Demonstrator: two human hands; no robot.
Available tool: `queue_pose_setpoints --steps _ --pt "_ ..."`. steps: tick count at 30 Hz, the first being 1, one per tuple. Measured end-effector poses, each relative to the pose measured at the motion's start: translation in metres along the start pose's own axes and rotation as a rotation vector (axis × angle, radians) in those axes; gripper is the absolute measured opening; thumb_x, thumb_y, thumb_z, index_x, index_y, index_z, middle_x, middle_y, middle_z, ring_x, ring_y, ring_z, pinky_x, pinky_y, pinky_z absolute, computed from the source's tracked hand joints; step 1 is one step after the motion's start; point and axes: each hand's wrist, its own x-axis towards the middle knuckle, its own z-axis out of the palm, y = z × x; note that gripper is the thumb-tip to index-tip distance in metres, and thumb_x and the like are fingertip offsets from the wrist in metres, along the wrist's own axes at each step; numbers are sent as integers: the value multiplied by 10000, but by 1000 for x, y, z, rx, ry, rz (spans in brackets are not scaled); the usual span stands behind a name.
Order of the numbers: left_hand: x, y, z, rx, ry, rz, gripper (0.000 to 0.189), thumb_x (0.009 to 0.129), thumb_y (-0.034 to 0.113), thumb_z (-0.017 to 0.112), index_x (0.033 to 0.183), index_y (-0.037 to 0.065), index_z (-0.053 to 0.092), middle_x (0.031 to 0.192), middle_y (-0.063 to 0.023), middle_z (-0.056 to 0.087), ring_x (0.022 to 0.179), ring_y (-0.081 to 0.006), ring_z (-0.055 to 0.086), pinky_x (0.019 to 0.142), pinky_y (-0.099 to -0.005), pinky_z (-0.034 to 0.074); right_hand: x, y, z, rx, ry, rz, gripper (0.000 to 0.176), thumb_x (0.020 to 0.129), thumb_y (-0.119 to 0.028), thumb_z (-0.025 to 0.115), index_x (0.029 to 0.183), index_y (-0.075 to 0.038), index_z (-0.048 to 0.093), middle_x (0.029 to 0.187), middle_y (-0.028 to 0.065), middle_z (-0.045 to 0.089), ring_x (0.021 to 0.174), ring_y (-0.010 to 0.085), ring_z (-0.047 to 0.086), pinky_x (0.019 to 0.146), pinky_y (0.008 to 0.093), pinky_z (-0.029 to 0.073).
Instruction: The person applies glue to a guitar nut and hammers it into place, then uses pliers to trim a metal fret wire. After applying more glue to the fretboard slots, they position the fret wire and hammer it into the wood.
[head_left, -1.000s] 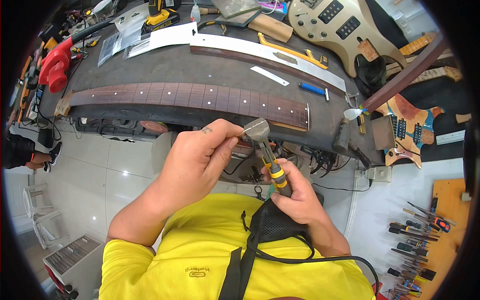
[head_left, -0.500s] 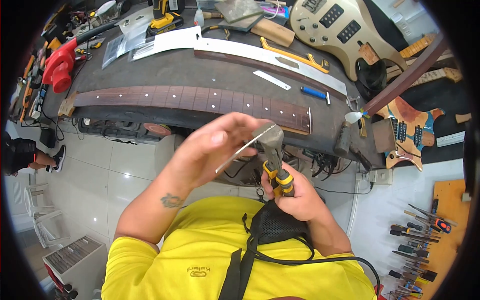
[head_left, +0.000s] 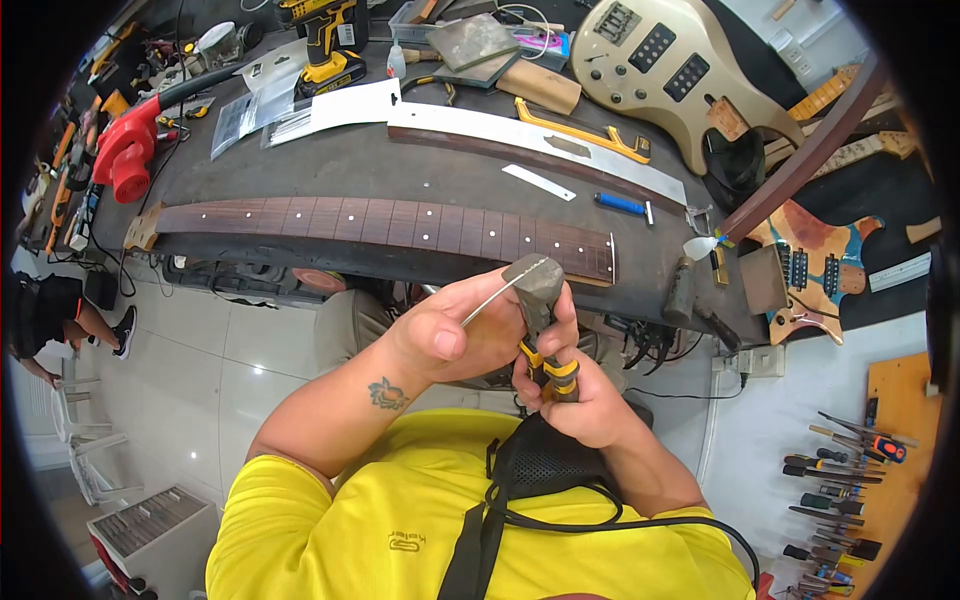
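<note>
My right hand is closed round the yellow-and-black handles of end nippers, held upright in front of my chest. A thin, slightly curved metal strip, like fret wire, reaches from the jaws down to the left, across my left hand. The fingers of that hand curl behind the nippers' head, with fingertips showing on its right side, while the thumb stands apart from the strip. Just beyond my hands, a guitar neck with a dark dotted fretboard lies along the bench's near edge.
On the bench are a long metal straightedge, a yellow-framed saw, a small blue-handled tool, a drill and a red blower. A gold guitar body lies behind. Another person stands left.
My left hand has come in closer round the nippers' head, its fingertips now showing on the right side. Nippers and strip have dropped slightly, and less of the strip shows.
</note>
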Motion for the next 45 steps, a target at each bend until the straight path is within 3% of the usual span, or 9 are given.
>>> queue_pose_setpoints --steps 19,21,23,25,26,30,34,40,45 --pt "3 8 16 -19 -72 -13 925 860 564 822 1539 43 470 1360 -171 566 1286 -287 529 1085 -447 458 -2 -7 9 40 -62 -2 587 792 75 541 1365 -53 519 1083 40 549 969 136 514 873 316 451" --pt "5 6 30 218 384 397 829 906 430 799 1564 82 433 1447 -232 537 1310 -344 564 1118 -478 452 -1 -9 7 87 -86 -10 599 784 57 544 1373 -50 518 1075 37 551 965 134 518 867 319 455" --pt "-6 14 9 500 321 560 658 961 320 774 1519 67 532 1533 -195 485 1313 -292 581 1035 -403 517 0 -9 4 137 -115 -15 612 776 39 546 1381 -48 517 1067 33 553 960 133 521 860 322 459" --pt "-11 30 12 1444 206 733 430 963 78 748 1383 51 660 1518 -205 512 1295 -312 610 1054 -418 516 0 -8 1 123 -147 37 711 762 0 560 1469 -35 494 1105 46 565 998 148 542 900 330 472" --pt "-7 34 28 1558 232 786 302 952 -95 689 1221 39 722 1373 -206 630 1240 -338 653 1035 -446 532 0 -9 4 127 -147 36 711 762 0 560 1469 -35 494 1105 46 565 998 148 542 900 330 472" --pt "0 41 45 1705 286 964 173 970 -100 658 1094 13 699 1050 -164 755 987 -335 733 908 -412 576 4 -18 12 7 -145 -44 840 769 -24 571 1596 -24 421 1211 82 572 1069 186 570 987 343 483" --pt "-11 46 64 1741 658 577 227 981 -92 604 1157 -16 726 973 -202 768 760 -287 730 653 -345 544 1 -7 8 13 -89 -27 871 781 3 564 1630 -22 371 1250 86 569 1084 193 569 1018 352 481" --pt "-17 50 71 1706 646 174 210 998 -24 603 1140 -69 751 799 -146 706 692 -164 651 653 -301 498 -9 -16 15 -387 117 -131 947 743 81 555 1649 -49 314 1241 82 558 1099 189 565 1031 358 476" --pt "-15 53 71 1637 643 147 195 991 -28 604 1111 -84 748 812 -151 720 700 -175 665 663 -303 503 -8 -19 17 -569 101 -140 945 735 76 567 1641 -54 329 1260 80 550 1143 191 566 1063 360 461"
